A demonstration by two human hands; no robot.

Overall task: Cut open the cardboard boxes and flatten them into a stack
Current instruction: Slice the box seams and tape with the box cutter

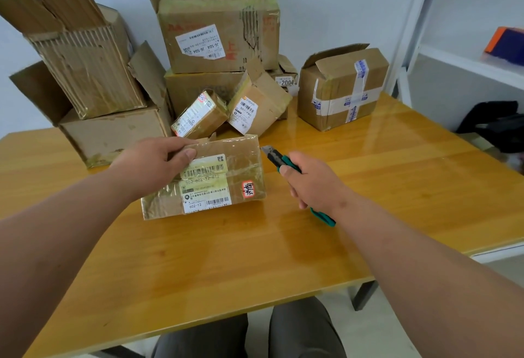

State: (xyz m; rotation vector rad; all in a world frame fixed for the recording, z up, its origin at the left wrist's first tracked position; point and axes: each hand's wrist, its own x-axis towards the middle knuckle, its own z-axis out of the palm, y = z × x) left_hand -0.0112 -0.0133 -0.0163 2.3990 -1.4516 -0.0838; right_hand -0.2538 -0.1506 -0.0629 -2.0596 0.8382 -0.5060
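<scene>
Flat taped box [204, 177] lying mid-counter, label reading "602-12", gripped at its far left edge by left hand [153, 163], fingers curled round it. Right hand [314, 181] just beside its right edge, fingers clenched round a green knife [279, 160], blade out. Glossy yellow wooden counter [397, 159], bare toward near edge. Behind, piled boxes [218, 31] marked "J6-S04", "507-P80". White wall, white shelves [467, 17] at right.

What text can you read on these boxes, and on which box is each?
"602-12": label on the held flat box.
"507-P80": label on the small tilted box.
"J6-S04", upside down: label on the top rear box.
"2008": tag on the box behind.
Remaining fine print and barcodes: too small.
</scene>
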